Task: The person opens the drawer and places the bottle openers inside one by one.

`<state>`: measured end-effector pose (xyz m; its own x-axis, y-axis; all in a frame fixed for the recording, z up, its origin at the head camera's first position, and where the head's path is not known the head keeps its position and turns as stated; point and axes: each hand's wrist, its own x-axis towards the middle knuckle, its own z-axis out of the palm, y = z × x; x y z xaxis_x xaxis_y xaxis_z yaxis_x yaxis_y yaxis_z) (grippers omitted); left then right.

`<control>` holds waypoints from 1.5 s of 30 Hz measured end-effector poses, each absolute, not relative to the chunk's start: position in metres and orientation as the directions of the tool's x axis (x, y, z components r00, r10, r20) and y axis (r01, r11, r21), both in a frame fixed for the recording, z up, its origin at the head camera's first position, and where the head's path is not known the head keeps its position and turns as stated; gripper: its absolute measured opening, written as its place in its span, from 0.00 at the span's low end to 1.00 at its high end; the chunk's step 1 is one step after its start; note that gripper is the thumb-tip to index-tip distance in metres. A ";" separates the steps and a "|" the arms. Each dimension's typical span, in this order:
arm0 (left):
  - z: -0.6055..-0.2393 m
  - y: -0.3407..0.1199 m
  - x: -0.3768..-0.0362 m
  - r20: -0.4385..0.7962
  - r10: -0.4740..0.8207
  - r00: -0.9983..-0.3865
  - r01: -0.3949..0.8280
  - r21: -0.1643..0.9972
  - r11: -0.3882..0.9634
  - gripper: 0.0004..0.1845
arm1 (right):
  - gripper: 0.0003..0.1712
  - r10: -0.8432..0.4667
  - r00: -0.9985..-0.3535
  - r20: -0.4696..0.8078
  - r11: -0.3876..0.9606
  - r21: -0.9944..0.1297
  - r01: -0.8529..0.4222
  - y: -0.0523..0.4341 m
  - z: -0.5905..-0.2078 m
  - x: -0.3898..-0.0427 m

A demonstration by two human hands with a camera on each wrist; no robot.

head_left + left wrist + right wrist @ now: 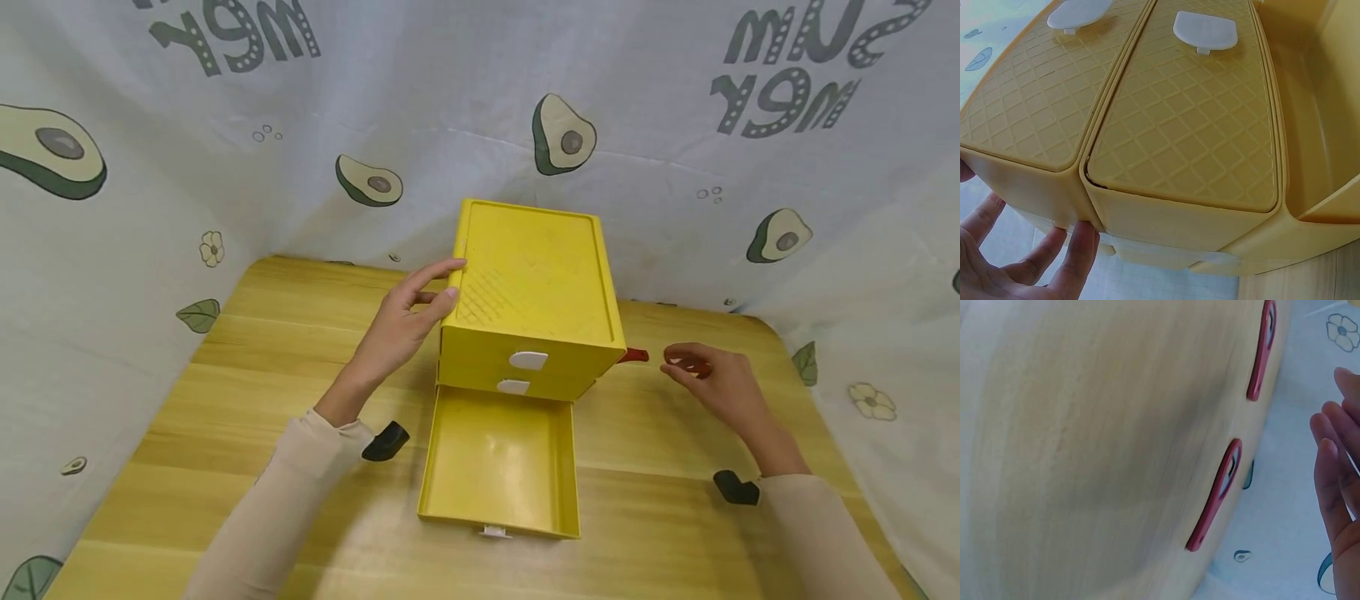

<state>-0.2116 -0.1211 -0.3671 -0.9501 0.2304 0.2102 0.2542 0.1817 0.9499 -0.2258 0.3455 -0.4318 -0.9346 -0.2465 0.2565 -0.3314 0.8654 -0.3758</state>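
A yellow drawer cabinet (pixel 536 267) stands on the wooden table, its lowest drawer (pixel 498 462) pulled out to the front. Two drawers above it, with white tabs (pixel 528 360), are pushed in. My left hand (pixel 401 321) touches the cabinet's left side with fingertips, fingers spread in the left wrist view. Right of the cabinet, my right hand (pixel 716 383) hovers with loosely bent fingers and holds nothing. Under and beside it lie two red, peeler-like tools (pixel 1215 497) with looped heads, apart from the fingers in the right wrist view. One red handle (pixel 636 355) shows beside the cabinet.
A white cloth printed with avocados (pixel 564 135) hangs behind and at both sides of the table (pixel 225 433). A black piece (pixel 386 442) shows by the left wrist and another black piece (pixel 737 487) by the right.
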 end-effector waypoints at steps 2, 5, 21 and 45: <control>-0.367 -0.121 -0.211 0.210 0.227 -0.951 0.254 0.949 0.185 0.23 | 0.17 -0.242 -0.941 0.238 0.872 -0.371 -0.318 0.348 -0.432 -0.230; -0.368 -0.121 -0.211 0.209 0.224 -0.952 0.253 0.950 0.186 0.22 | 0.18 -0.235 -0.948 0.214 0.884 -0.359 -0.299 0.352 -0.434 -0.236; -0.369 -0.120 -0.213 0.209 0.219 -0.953 0.251 0.949 0.189 0.22 | 0.22 -0.260 -0.957 0.132 0.890 -0.352 -0.290 0.371 -0.440 -0.259; -0.369 -0.119 -0.211 0.207 0.213 -0.955 0.249 0.949 0.194 0.22 | 0.19 -0.327 -0.945 0.010 0.905 -0.284 -0.316 0.384 -0.466 -0.272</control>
<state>-0.2113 -0.1189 -0.3685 -0.9549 0.2130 0.2069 0.2489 0.1942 0.9489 -0.2716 0.3839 -0.4659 -0.9450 -0.3269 0.0096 -0.3160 0.9052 -0.2843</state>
